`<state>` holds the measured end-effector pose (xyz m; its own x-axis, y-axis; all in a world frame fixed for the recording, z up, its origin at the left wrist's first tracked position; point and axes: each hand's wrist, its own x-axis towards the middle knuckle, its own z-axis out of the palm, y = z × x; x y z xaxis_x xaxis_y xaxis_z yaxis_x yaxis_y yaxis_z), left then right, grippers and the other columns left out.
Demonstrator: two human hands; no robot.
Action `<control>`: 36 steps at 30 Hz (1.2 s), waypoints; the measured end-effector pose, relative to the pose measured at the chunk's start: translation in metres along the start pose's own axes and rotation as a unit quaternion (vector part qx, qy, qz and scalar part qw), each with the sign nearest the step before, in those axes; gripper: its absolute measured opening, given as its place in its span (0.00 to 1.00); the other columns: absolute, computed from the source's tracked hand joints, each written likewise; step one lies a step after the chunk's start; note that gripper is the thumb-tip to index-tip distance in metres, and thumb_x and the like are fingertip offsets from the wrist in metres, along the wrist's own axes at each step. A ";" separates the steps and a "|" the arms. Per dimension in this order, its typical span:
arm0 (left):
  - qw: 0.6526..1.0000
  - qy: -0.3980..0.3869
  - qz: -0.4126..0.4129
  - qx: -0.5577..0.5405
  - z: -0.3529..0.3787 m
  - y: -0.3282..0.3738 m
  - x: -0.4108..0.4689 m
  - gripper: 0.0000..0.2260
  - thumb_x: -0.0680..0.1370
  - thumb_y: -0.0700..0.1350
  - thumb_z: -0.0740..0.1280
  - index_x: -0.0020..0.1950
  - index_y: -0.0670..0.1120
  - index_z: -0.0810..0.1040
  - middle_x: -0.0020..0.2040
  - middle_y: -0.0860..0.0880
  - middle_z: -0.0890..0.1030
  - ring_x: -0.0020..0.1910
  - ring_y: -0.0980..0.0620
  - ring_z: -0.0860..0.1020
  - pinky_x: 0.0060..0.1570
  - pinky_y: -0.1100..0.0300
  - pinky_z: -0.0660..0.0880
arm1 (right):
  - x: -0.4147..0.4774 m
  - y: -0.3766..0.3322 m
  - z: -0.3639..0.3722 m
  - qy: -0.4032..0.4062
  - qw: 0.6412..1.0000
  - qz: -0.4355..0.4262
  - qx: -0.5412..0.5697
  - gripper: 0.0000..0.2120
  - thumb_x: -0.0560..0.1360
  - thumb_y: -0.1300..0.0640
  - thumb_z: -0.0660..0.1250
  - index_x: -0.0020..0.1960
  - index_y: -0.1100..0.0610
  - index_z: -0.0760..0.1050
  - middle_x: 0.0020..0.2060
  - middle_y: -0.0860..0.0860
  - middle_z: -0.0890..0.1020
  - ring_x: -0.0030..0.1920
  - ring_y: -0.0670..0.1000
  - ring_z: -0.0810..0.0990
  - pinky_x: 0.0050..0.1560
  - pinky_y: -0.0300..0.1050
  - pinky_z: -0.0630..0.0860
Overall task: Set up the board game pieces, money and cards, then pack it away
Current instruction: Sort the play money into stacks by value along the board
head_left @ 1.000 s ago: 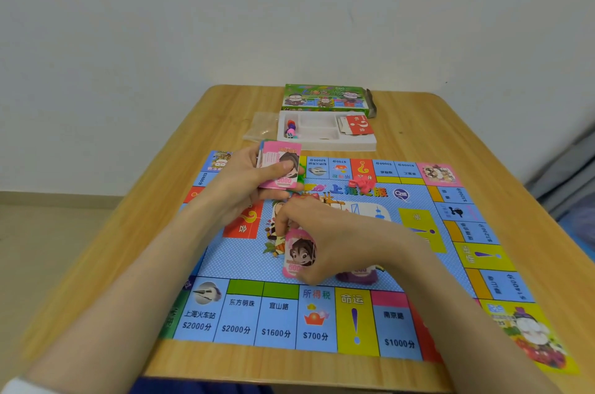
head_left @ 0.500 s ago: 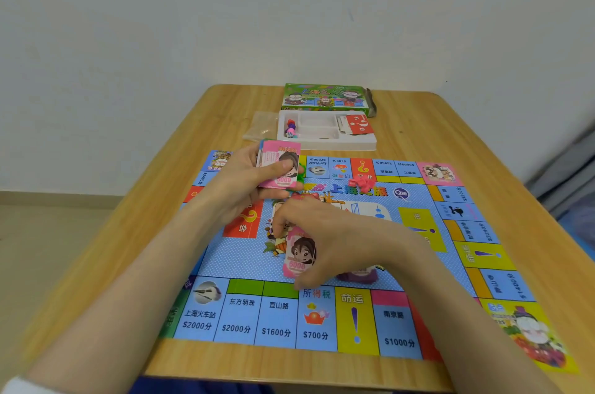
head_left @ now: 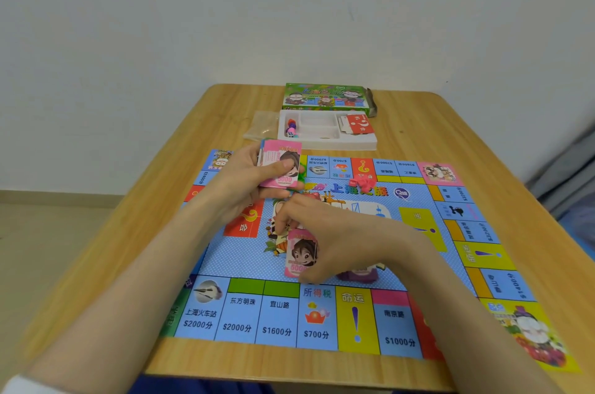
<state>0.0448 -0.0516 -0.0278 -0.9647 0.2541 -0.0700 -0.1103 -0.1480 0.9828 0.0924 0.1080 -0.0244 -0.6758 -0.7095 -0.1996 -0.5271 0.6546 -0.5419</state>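
Head view | left hand (head_left: 243,189) grips money stack (head_left: 279,168) | right hand (head_left: 331,237) pinches pink note (head_left: 301,256) | purple item (head_left: 357,276) mostly hidden beneath

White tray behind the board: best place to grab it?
Probably take the white tray by the flat rim at its right end, coming from the right. That lip juts out bare; a plastic bag crowds the left end and the green box sits behind.

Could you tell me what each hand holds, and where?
Left hand grips the note stack across its middle; right hand pinches a single note by its right edge.
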 end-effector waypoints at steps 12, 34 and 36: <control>1.000 -0.004 -0.002 0.002 0.000 -0.001 0.001 0.08 0.75 0.35 0.66 0.53 0.45 0.75 0.40 0.47 0.85 0.34 0.51 0.84 0.26 0.66 0.77 | 0.002 0.001 0.002 0.002 1.000 0.006 -0.015 0.25 0.69 0.58 0.73 0.61 0.50 0.65 0.56 0.46 0.65 0.56 0.45 0.64 0.60 0.46 0.69; 0.990 -0.112 -0.035 0.078 0.008 0.001 -0.008 0.07 0.75 0.38 0.65 0.52 0.45 0.76 0.36 0.48 0.85 0.30 0.52 0.83 0.27 0.65 0.78 | 0.006 0.014 -0.012 0.463 0.868 0.055 0.174 0.10 0.71 0.65 0.71 0.40 0.52 0.74 0.29 0.49 0.78 0.30 0.50 0.80 0.36 0.47 0.77; 0.991 -0.114 -0.039 0.058 0.008 0.002 -0.008 0.07 0.76 0.37 0.64 0.53 0.46 0.76 0.37 0.47 0.85 0.31 0.51 0.83 0.26 0.65 0.78 | 0.007 0.015 -0.011 0.470 0.865 0.063 0.165 0.08 0.72 0.63 0.71 0.43 0.51 0.75 0.30 0.48 0.79 0.32 0.51 0.81 0.38 0.48 0.77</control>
<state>0.0546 -0.0461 -0.0240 -0.8737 0.4714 -0.1199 -0.1421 -0.0116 0.9898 0.0736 0.1155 -0.0247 -0.9192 -0.0119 0.3935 -0.3482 0.4913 -0.7984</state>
